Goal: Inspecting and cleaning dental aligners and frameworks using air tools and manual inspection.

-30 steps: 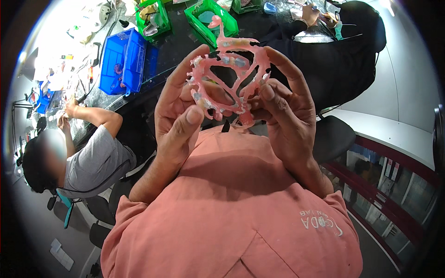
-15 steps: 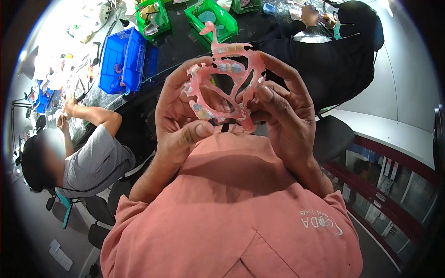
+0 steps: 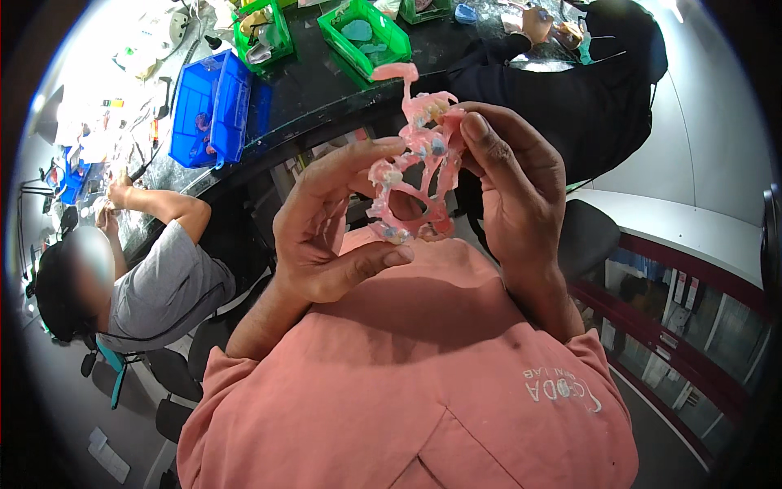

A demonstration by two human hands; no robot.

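A pink denture piece point(image 3: 412, 204) with whitish, yellowish and bluish teeth is held up in front of my chest. Thin pink branches join its parts around open gaps, and a bent stem rises from its top. My right hand point(image 3: 521, 183) pinches its upper right side between thumb and fingers. At the opposite side, my left hand point(image 3: 322, 220) curves around the piece, its index fingertip against the upper left edge and its thumb by the lower end. The left hand's other fingers are partly hidden behind.
Beyond my hands runs a dark workbench point(image 3: 305, 98) with a blue bin point(image 3: 183, 122) holding pink pieces and green bins point(image 3: 383, 61). A person in grey point(image 3: 171, 285) works at the left; another in black point(image 3: 562, 114) sits at the far right. A glass-fronted cabinet point(image 3: 668, 326) stands at right.
The denture piece has turned and tilted, showing narrower, and moved slightly right and down. My right thumb has shifted up to its upper right side; my left thumb has moved lower.
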